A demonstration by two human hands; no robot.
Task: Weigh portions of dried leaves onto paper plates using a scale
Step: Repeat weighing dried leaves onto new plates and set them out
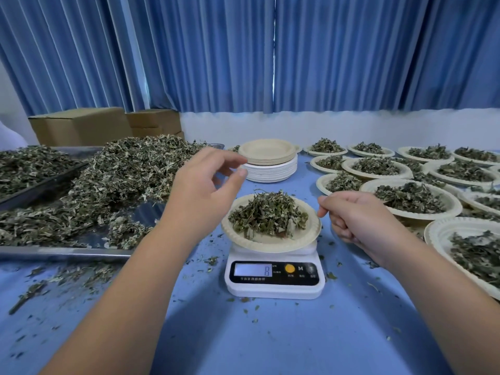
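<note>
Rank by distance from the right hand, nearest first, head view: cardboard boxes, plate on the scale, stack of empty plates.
1. The plate on the scale, just left of the right hand.
2. The stack of empty plates, centre, farther back.
3. The cardboard boxes, far back left.

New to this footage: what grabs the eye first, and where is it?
The white scale at centre front carries a paper plate heaped with dried leaves, with the left hand and right hand flanking it. Left of it, a big loose leaf heap spills over metal trays; to the right, rows of filled plates cover the blue table.
</note>
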